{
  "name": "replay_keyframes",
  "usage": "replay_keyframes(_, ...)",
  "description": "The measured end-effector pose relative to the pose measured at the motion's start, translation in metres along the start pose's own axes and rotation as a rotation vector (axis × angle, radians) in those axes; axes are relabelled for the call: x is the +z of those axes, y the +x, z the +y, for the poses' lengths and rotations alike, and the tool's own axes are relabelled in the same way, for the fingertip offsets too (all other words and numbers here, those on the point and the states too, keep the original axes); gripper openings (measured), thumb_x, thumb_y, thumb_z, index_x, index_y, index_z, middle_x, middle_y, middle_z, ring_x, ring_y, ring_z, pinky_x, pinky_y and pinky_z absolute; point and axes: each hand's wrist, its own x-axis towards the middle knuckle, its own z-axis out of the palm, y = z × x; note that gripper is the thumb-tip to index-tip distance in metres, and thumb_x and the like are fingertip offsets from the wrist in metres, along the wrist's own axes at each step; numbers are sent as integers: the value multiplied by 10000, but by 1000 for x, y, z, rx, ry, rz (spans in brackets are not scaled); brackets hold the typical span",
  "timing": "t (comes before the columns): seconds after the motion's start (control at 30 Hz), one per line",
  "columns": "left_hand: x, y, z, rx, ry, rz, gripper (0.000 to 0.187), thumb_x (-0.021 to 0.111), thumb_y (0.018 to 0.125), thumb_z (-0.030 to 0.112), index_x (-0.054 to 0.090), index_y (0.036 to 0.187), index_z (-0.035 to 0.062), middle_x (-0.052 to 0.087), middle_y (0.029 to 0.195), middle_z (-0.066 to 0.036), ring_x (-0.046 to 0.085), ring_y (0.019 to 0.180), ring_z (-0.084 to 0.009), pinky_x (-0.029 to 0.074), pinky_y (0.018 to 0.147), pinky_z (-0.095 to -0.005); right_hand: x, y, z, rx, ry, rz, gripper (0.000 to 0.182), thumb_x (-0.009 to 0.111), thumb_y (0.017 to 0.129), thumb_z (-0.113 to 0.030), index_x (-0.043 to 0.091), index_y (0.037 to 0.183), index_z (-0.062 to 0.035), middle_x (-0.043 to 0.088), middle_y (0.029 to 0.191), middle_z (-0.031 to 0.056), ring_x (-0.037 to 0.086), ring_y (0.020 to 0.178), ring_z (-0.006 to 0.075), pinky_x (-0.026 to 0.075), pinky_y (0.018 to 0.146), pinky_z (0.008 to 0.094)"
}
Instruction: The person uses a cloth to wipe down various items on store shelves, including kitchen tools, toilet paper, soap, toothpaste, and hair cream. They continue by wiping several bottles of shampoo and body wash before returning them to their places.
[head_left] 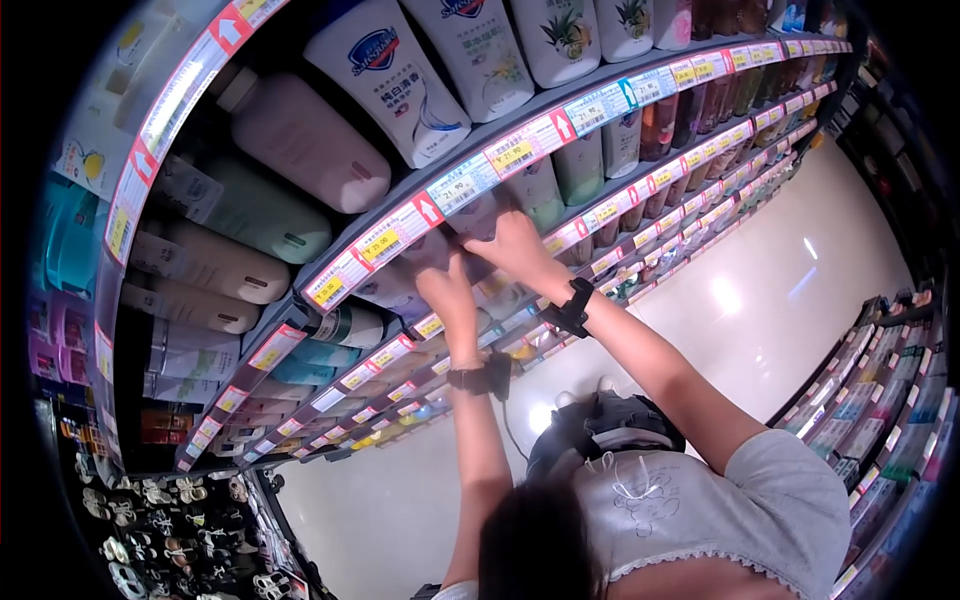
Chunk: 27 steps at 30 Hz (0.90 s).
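My left hand is closed around the lower part of a pale purple bottle on the second shelf, its thumb pointing up. To its right, my right hand reaches under the upper shelf's price strip, fingers bent against a dim purplish bottle. Shade and the shelf edge partly hide the fingertips of both hands. Each wrist wears a dark band. Beside my right hand stand a pale bottle and a light green one.
White bottles line the upper shelf above my hands. Large pink and green bottles lie at a slant on the left. A dark bag hangs before my body. Another stocked shelf stands across the shiny floor.
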Motion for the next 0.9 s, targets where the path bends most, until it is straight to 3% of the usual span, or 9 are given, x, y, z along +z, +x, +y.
replay_keyframes(0.03, -2, 1, 9, -3, -18, 41, 366, 747, 782, 137, 597, 897, -177, 633, 876, -316, 612, 836, -460, 455, 754, -476, -3, -9, -1, -12, -31, 28, 691, 786, 736, -299, 443, 1180, 103, 571, 1096, 339, 562, 1019, 473, 484, 852, 474)
replay_keyframes(0.07, -6, -3, 18, -135, -106, -5, 433, 753, 798, 154, 563, 1015, -169, 622, 969, -322, 606, 903, -444, 453, 812, -452, -7, -17, -3, -29, -63, 58, 655, 784, 754, -303, 459, 1154, 101, 566, 1108, 337, 558, 1026, 473, 479, 855, 477)
replay_keyframes(0.13, 2, -12, 8, -26, -69, 161, 528, 755, 824, 187, 492, 1133, -151, 587, 1089, -318, 583, 985, -413, 433, 885, -422, -33, -42, -14, -9, -95, 7, 643, 739, 824, -303, 454, 1259, 75, 521, 1251, 308, 527, 1142, 445, 456, 945, 447)
replay_keyframes(0.27, -5, -29, -1, -212, -113, 17, 592, 730, 861, 197, 413, 1255, -112, 515, 1215, -280, 539, 1105, -356, 400, 986, -388, -93, -75, 13, -24, -192, 111, 653, 689, 874, -275, 408, 1387, 15, 493, 1352, 247, 477, 1268, 385, 398, 1052, 396)
replay_keyframes(0.37, 3, -56, 23, 87, -100, 235, 591, 645, 891, 62, 321, 1365, -80, 281, 1426, -237, 385, 1306, -336, 331, 1119, -429, -129, -56, 32, 35, -198, 348, 617, 687, 879, -256, 426, 1363, 25, 509, 1322, 235, 505, 1227, 369, 406, 1029, 392)
replay_keyframes(0.5, 40, -74, 76, 328, -51, -12, 594, 610, 890, 18, 296, 1384, -77, 264, 1453, -249, 362, 1327, -368, 317, 1123, -450, -130, -13, 50, -27, -246, 430, 651, 717, 850, -277, 426, 1316, 74, 495, 1307, 267, 491, 1221, 403, 407, 1020, 402)
replay_keyframes(0.6, 98, -58, 102, 169, -195, 23, 729, 657, 891, 126, 220, 1422, -115, 312, 1406, -321, 322, 1334, -447, 302, 1112, -490, -118, 14, 70, 17, -243, 388, 662, 764, 778, -271, 446, 1240, 79, 520, 1183, 270, 530, 1066, 443, 455, 907, 433)
replay_keyframes(0.7, 150, -45, 79, 23, 52, 53, 831, 699, 864, 209, 189, 1433, -116, 333, 1394, -371, 321, 1311, -514, 309, 1071, -503, -116, 22, 63, 2, -192, 411, 569, 767, 734, -277, 505, 1111, 58, 573, 1056, 291, 555, 1003, 451, 470, 852, 473)
replay_keyframes(0.9, 145, -34, 109, -67, 13, 152, 887, 776, 771, 183, 237, 1418, -97, 443, 1329, -346, 483, 1198, -464, 394, 1002, -455, -145, 12, 52, -63, -287, 330, 501, 777, 731, -323, 520, 976, 30, 613, 898, 230, 616, 836, 428, 504, 681, 476)
